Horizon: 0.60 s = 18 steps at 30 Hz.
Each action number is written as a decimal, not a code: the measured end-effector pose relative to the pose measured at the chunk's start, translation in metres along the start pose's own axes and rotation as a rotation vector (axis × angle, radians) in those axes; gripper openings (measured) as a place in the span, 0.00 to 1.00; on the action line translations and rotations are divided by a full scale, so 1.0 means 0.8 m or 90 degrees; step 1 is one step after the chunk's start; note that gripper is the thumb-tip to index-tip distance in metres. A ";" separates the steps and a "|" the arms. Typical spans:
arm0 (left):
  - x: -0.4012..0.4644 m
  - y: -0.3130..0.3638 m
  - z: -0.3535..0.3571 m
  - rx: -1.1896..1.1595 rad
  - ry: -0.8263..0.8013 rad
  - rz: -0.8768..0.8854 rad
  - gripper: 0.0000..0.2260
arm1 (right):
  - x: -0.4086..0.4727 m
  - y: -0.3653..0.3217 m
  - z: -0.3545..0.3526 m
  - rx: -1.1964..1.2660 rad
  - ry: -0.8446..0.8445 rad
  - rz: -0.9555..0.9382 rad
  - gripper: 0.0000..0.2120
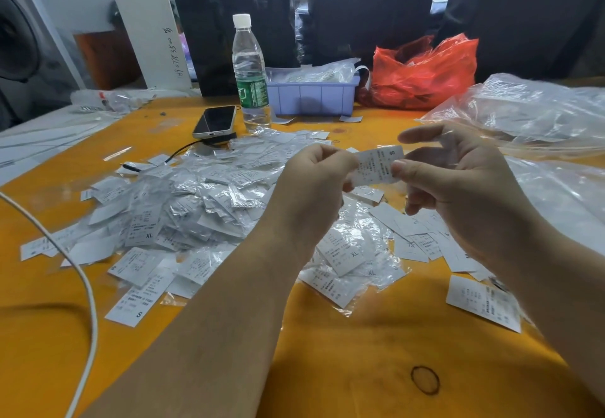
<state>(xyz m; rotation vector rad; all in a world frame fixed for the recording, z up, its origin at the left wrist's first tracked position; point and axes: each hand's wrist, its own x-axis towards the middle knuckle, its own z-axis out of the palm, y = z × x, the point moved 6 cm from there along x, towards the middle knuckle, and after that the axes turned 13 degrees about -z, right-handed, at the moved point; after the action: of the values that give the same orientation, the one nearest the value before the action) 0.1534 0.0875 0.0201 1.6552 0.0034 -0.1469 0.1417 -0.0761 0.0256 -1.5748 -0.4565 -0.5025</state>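
Both hands hold one size tag (376,166) up over the surface (343,352): left hand (314,175) pinches its left end, right hand (458,182) nips the right edge btwn thumb & finger, other fingers loose. Tag's marked S, prob. thin card, very light, bends easily, so grip by edges, w/o creasing. Below, a pile of tags (183,201), many in slippery clear sleeves. Further out: water bottle (249,74), phone (214,121), lilac bin (311,95), red bag (422,74).

Your only view rides on your head, facing forward and down. It sits close above your left hand (316,173) and right hand (458,185).
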 end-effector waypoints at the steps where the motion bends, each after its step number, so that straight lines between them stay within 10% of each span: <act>1: 0.000 0.001 -0.003 -0.015 0.013 -0.001 0.05 | 0.001 0.001 -0.002 -0.001 0.012 0.004 0.11; 18: 0.000 -0.002 -0.002 0.013 0.029 -0.003 0.04 | -0.004 -0.002 0.004 -0.004 -0.012 0.014 0.11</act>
<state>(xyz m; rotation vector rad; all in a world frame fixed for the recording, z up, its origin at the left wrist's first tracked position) 0.1537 0.0895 0.0184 1.6786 0.0404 -0.1127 0.1384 -0.0728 0.0253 -1.5904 -0.4515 -0.4738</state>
